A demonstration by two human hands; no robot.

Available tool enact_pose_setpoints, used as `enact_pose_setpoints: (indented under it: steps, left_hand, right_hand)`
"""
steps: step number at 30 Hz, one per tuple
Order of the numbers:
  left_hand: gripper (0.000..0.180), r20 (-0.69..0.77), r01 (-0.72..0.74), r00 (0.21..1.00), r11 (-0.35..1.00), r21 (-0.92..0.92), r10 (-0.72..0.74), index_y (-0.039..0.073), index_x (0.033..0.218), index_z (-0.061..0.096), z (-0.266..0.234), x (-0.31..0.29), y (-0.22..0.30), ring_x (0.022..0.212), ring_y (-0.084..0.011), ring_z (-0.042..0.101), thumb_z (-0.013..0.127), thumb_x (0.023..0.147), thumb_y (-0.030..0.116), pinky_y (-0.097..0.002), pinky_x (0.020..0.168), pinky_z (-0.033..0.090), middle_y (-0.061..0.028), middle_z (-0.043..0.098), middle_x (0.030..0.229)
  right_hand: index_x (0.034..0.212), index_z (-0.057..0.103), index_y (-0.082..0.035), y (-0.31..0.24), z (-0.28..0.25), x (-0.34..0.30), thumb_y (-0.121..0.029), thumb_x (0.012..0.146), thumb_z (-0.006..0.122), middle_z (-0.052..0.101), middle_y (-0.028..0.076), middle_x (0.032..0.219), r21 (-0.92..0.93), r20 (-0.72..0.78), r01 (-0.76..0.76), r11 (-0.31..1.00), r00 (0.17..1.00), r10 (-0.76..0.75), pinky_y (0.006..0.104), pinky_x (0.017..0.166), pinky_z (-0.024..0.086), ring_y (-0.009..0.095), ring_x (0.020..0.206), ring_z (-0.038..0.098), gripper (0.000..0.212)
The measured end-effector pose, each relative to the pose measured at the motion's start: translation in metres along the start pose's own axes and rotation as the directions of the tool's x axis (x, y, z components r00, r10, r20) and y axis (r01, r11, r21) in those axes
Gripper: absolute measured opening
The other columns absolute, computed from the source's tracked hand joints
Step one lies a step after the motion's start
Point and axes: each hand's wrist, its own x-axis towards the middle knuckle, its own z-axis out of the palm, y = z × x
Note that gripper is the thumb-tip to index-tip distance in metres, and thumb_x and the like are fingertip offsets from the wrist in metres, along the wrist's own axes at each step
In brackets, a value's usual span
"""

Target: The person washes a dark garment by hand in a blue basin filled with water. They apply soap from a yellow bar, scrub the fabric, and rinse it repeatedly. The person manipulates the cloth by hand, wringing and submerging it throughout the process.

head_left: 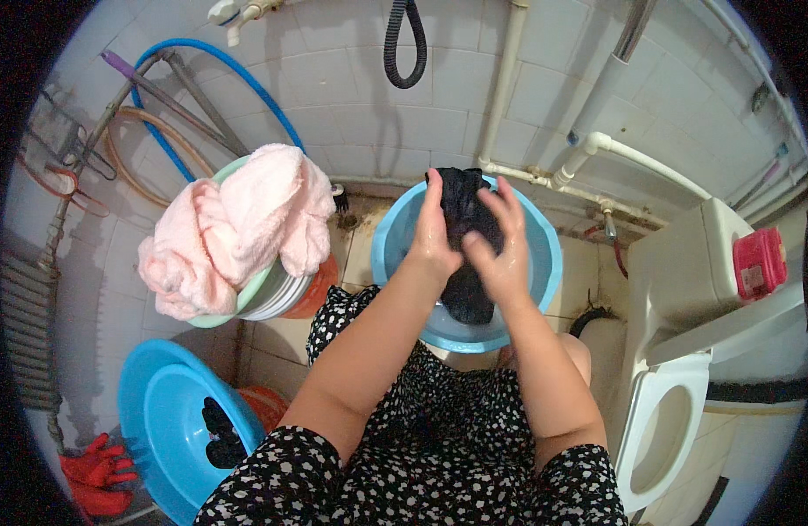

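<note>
Dark, wet-looking cloth (pixel 465 294) lies in a light-blue basin (pixel 555 263), its upper end reaching over the far rim. My left hand (pixel 434 232) is at the cloth's left edge, fingers stretched upward and seen nearly edge-on. Spread fingers on my right hand (pixel 503 259) hover over or touch the cloth's right side; the exact contact is unclear. Both hands look wet and neither visibly grips the fabric. The middle of the cloth is partly hidden behind my thumbs.
Pink fluffy fabric (pixel 237 228) fills a pale-green basin (pixel 213 322) at left. Below it, a blue basin (pixel 145 394) holds small black items (pixel 221 434). Red gloves (pixel 97 473) hang at lower left. A toilet (pixel 671 438) stands right, and pipes (pixel 505 88) run along the wall.
</note>
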Motion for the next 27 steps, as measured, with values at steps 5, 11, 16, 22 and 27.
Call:
enact_pose_setpoints:
  steps: [5,11,16,22,27]
  left_hand:
    - [0.046,-0.003,0.095,0.995,0.98,0.175,-0.095,0.006,0.095,0.058,0.011,-0.009,0.002,0.085,-0.0251,0.061,0.051,0.086,0.05,-0.0395,0.078,0.05,-0.0135,0.062,0.093]
    - [0.027,0.629,0.315,0.736,0.949,0.011,-0.251,0.01,0.111,0.054,-0.075,0.041,-0.006,0.09,-0.0193,0.058,0.042,0.095,0.028,-0.0331,0.085,0.048,-0.0083,0.059,0.098]
    - [0.028,-0.159,0.004,0.987,0.995,0.097,0.012,0.011,0.08,0.056,0.011,-0.02,-0.02,0.078,-0.0145,0.056,0.053,0.085,0.038,-0.0297,0.075,0.045,-0.0025,0.058,0.08]
    - [0.028,-0.246,0.086,0.966,0.996,0.018,-0.079,0.009,0.101,0.061,-0.029,0.027,-0.032,0.092,-0.0224,0.061,0.048,0.092,0.033,-0.0388,0.085,0.047,-0.0087,0.064,0.101]
    - [0.037,-0.163,0.004,0.985,0.964,-0.266,-0.049,0.008,0.104,0.062,-0.037,0.031,0.008,0.098,-0.0319,0.059,0.046,0.09,0.038,-0.0481,0.091,0.045,-0.0118,0.064,0.105]
  right_hand:
    - [0.101,0.066,-0.015,-0.017,0.007,-0.01,-0.027,0.064,0.074,0.047,0.016,0.128,-0.317,0.223,0.458,0.83,0.887,-0.404,0.0521,0.1,0.032,0.036,0.119,0.044,0.04]
    - [0.08,0.058,-0.01,-0.015,0.025,-0.011,-0.018,0.074,0.067,0.061,0.007,0.095,-0.235,0.077,0.486,0.842,0.873,-0.482,0.0432,0.081,0.045,0.031,0.089,0.057,0.012]
    - [0.076,0.053,-0.004,-0.001,0.022,-0.001,-0.009,0.085,0.056,0.056,0.011,0.074,-0.168,-0.137,0.228,0.959,0.958,-0.252,0.0349,0.068,0.044,0.029,0.071,0.054,0.01]
    - [0.1,0.057,-0.003,0.043,-0.001,0.023,-0.023,0.092,0.051,0.06,0.008,0.096,0.292,-0.044,-0.419,0.86,0.892,0.449,0.031,0.085,0.041,0.017,0.091,0.053,0.023]
    - [0.141,0.02,-0.009,0.038,-0.014,0.012,-0.021,0.079,0.069,0.04,0.018,0.132,0.166,0.328,-0.347,0.923,0.902,0.28,0.0353,0.104,0.028,0.027,0.123,0.038,0.08]
